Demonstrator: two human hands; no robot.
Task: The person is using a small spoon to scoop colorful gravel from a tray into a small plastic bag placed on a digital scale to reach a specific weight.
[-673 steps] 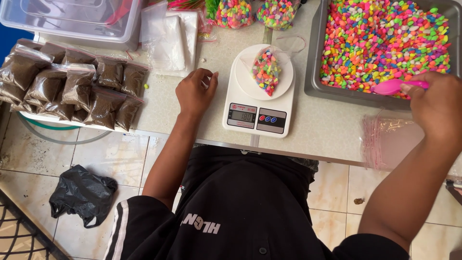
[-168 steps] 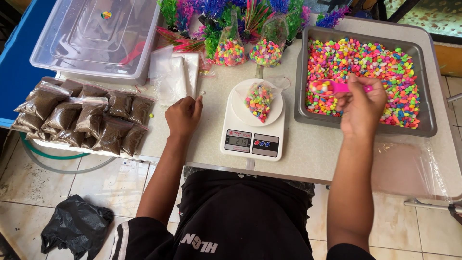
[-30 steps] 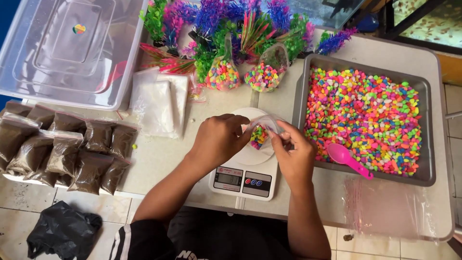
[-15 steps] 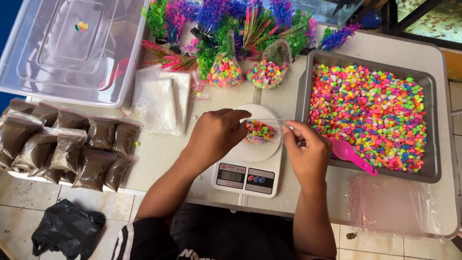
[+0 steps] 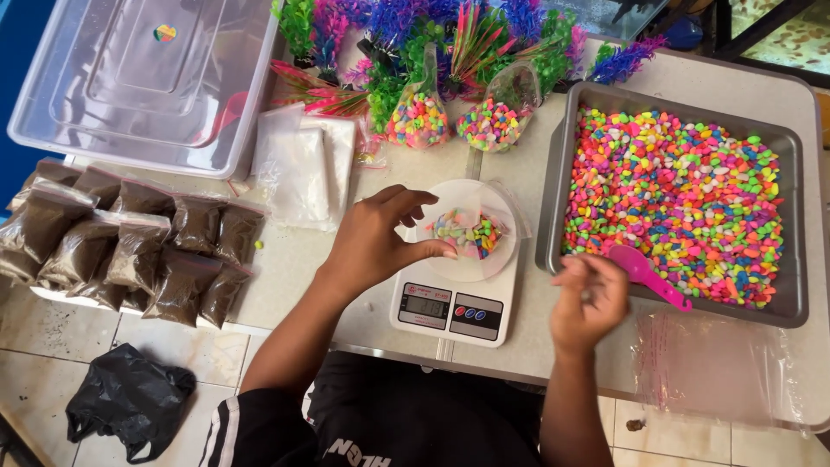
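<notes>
The left hand (image 5: 376,238) hovers with fingers spread and curled, while the right hand (image 5: 590,298) is loosely closed, blurred.

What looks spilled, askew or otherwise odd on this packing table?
Little stands out. One small pebble lies loose on the table beside the brown bags. The pink scoop rests in the gravel tray. The right hand is blurred.
</notes>
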